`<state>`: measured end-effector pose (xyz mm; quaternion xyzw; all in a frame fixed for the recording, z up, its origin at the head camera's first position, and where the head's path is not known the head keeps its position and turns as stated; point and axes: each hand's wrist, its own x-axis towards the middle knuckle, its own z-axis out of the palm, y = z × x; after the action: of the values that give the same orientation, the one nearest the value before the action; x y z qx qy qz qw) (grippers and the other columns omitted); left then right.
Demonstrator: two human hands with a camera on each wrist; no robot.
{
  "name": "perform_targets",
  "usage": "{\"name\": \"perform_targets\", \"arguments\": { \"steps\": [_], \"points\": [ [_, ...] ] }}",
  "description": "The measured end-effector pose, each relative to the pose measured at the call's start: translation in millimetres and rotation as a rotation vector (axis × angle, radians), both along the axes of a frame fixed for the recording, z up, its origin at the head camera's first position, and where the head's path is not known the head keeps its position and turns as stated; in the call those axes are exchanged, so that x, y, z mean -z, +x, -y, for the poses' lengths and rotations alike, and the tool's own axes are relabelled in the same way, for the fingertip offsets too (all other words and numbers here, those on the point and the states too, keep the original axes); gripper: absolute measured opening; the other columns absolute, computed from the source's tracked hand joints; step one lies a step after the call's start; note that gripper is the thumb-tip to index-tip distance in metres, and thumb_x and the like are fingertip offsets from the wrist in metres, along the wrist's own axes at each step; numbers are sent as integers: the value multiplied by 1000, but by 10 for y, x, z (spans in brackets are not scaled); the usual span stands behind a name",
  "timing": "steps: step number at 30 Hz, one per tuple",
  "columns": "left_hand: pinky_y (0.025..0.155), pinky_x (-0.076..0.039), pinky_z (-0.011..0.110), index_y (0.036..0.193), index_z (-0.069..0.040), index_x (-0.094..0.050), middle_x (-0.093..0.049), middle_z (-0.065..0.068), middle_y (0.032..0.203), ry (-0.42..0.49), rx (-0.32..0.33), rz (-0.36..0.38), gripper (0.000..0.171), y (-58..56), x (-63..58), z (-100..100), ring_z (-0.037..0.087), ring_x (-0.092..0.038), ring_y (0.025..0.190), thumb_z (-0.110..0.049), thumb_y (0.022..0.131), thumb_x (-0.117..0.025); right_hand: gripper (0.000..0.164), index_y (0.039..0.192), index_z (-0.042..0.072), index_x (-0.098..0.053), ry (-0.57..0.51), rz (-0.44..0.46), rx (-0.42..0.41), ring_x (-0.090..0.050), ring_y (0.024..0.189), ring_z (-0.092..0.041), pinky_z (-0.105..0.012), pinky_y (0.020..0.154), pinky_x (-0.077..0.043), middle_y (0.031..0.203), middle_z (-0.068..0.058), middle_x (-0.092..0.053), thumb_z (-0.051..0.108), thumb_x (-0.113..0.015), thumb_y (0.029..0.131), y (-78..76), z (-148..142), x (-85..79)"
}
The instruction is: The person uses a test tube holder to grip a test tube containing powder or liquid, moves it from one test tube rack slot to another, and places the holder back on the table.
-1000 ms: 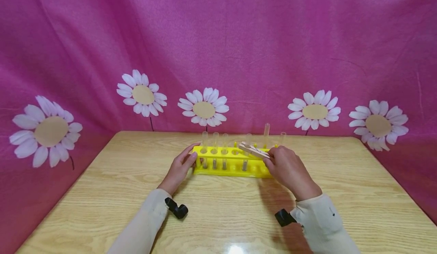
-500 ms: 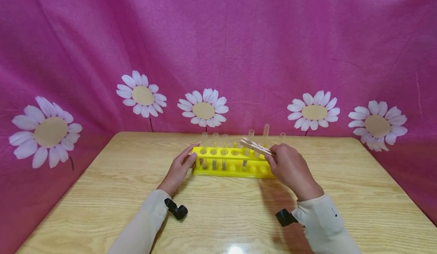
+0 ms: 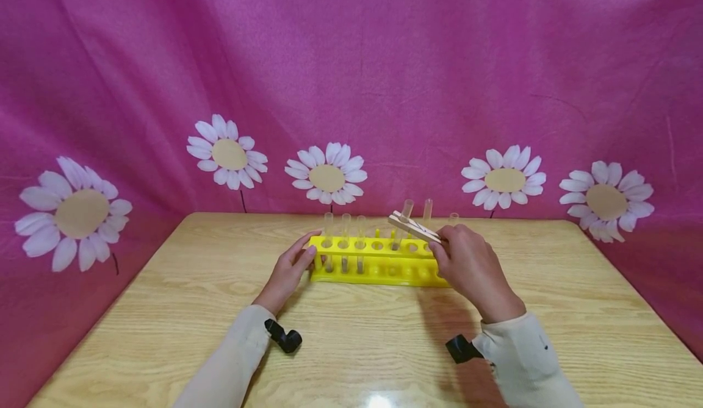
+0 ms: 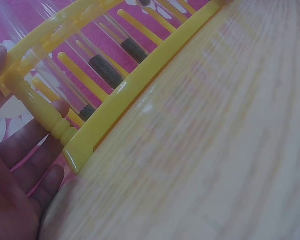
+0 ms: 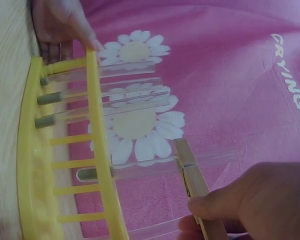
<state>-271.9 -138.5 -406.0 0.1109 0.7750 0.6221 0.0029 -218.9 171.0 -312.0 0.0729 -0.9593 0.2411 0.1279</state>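
A yellow test tube rack (image 3: 379, 280) stands on the table. My left hand (image 3: 288, 271) grips its left end, thumb at the top plate and fingers behind the end post. My right hand (image 3: 476, 271) holds a wooden test tube clamp (image 3: 414, 227), whose jaws are closed around a glass test tube (image 3: 407, 208) near its upper part. That tube is slightly tilted and partly raised; in the right wrist view its rounded bottom with grey-green contents (image 5: 88, 174) pokes just below the top plate. Several test tubes with dark contents (image 4: 106, 71) stand at the rack's left end.
Clear tubes (image 3: 428, 211) rise at the rack's right end, their lower parts hidden by my right hand. Bare tabletop (image 3: 357, 341) lies in front of the rack. A pink cloth with daisies (image 3: 362, 78) hangs behind the table.
My right hand and the clamp have moved slightly up and right, lifting the clamped tube from the rack's lower row to near the top plate. My left hand has stayed in place.
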Motion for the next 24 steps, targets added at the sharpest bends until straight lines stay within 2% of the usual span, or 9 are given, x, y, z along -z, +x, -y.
{"name": "perform_targets", "arguments": {
  "steps": [9, 18, 24],
  "points": [
    [99, -42, 45, 147, -20, -42, -61, 23, 119, 2, 1, 7, 46, 2, 4, 2, 27, -53, 107, -30, 103, -47, 21, 107, -2, -64, -57, 15, -5, -55, 54, -14, -27, 52, -48, 86, -11, -61, 14, -63, 93, 34, -33, -35],
    [99, -43, 45, 147, -20, -42, -60, 18, 122, 1, 1, 1, 46, 11, 6, 2, 26, -53, 108, -31, 102, -48, 18, 105, -1, -63, -41, -23, 1, -46, 56, -20, -30, 48, -39, 71, -7, -57, 14, -61, 94, 84, -87, -125],
    [100, -42, 45, 147, -21, -43, -59, 14, 127, -2, -1, 5, 46, 12, -8, -1, 26, -53, 110, -31, 103, -47, 21, 107, -1, -63, -56, -36, -5, -45, 57, -19, -30, 49, -38, 70, -7, -55, 15, -61, 94, 108, -121, -159]
  ]
}}
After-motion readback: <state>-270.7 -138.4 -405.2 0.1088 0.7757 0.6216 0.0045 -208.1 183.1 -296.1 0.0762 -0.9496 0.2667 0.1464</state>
